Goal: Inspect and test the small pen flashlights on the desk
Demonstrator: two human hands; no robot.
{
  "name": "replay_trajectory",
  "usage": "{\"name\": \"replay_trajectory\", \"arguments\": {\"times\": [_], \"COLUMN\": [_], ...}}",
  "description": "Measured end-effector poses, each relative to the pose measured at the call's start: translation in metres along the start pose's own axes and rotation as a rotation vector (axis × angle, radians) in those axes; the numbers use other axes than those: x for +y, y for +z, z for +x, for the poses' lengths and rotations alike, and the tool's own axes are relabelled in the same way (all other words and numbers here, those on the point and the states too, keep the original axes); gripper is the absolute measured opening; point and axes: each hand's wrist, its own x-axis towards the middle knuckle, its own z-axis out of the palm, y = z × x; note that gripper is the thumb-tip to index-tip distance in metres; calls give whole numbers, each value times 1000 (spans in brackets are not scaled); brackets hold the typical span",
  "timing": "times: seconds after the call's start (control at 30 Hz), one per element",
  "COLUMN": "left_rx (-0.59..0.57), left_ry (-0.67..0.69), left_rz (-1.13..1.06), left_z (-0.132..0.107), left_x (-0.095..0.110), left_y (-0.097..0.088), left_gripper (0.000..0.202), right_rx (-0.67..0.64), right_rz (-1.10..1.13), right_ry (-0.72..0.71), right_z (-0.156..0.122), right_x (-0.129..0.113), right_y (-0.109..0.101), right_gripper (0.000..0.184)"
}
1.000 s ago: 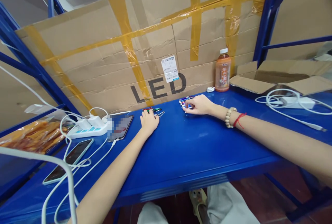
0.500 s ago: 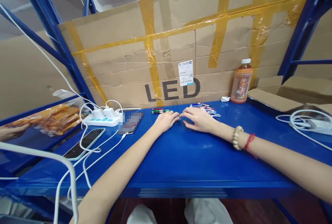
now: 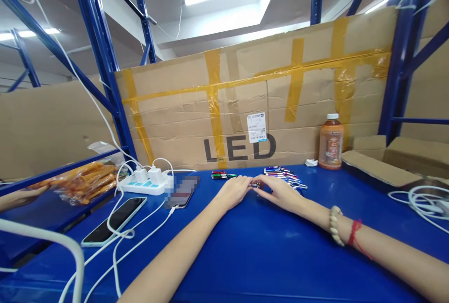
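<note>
My left hand [image 3: 234, 192] and my right hand [image 3: 277, 191] meet at the middle of the blue shelf top [image 3: 266, 256]. Together their fingertips pinch a small pen-like item [image 3: 255, 184] between them. A short row of coloured pens [image 3: 223, 175] lies just beyond my left hand. A larger pile of coloured pens [image 3: 284, 173] lies just beyond my right hand. A bead bracelet and a red string circle my right wrist.
An orange drink bottle [image 3: 330, 142] stands at the back right beside an open cardboard box [image 3: 393, 160]. At left lie a power strip [image 3: 143, 183] with chargers, two phones [image 3: 114, 214] and white cables. A taped cardboard sheet marked LED [image 3: 245, 120] closes the back.
My hands left the two pen piles, came together at the centre and now pinch one small item. The camera has tilted upward.
</note>
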Motion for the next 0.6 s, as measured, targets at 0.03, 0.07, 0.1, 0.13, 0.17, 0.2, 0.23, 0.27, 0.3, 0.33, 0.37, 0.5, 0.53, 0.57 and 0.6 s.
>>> {"name": "replay_trajectory", "arguments": {"times": [0.03, 0.07, 0.1, 0.13, 0.17, 0.2, 0.23, 0.27, 0.3, 0.33, 0.37, 0.5, 0.53, 0.57, 0.6], "left_rx": [-2, 1, 11, 26, 41, 52, 59, 61, 59, 56, 55, 83, 91, 96, 100], "left_ry": [-3, -15, -33, -53, -73, -88, -94, -89, -77, -60, -42, 32, 49, 62, 69], "left_rz": [15, 32, 49, 64, 76, 84, 92, 100, 110, 121, 129, 151, 151, 149, 144], "left_z": [0, 0, 0, -1, -1, -1, -1, -1, -1, 0, 0, 0, -1, -1, -1], "left_x": [0, 0, 0, 0, -1, -1, -2, -2, -2, -2, -1, -1, -1, -1, -1], "left_y": [0, 1, 1, 2, 2, 2, 1, 1, 1, 0, -1, -1, -1, 0, 0], "left_gripper": [27, 27, 27, 28, 29, 29, 29, 30, 31, 32, 33, 34, 34, 33, 33], "right_rx": [12, 27, 40, 52, 64, 78, 94, 111, 129, 144, 153, 118, 87, 50, 8], "right_rz": [9, 17, 27, 42, 60, 84, 113, 150, 195, 250, 311, 577, 638, 688, 722], "right_ry": [3, 6, 10, 17, 30, 49, 76, 107, 140, 172, 204, 341, 370, 392, 406], "right_z": [0, 0, 0, 0, 0, 0, 1, 1, 1, 1, 2, 3, 4, 4, 4], "right_x": [0, -1, -1, -1, -1, 0, 2, 3, 5, 7, 8, 6, 5, 4, 2], "right_y": [0, -1, -1, -1, -2, -2, -2, -2, -1, 0, 1, 8, 9, 11, 11], "right_gripper": [18, 17, 16, 15, 15, 14, 13, 12, 10, 9, 9, 28, 34, 39, 42]}}
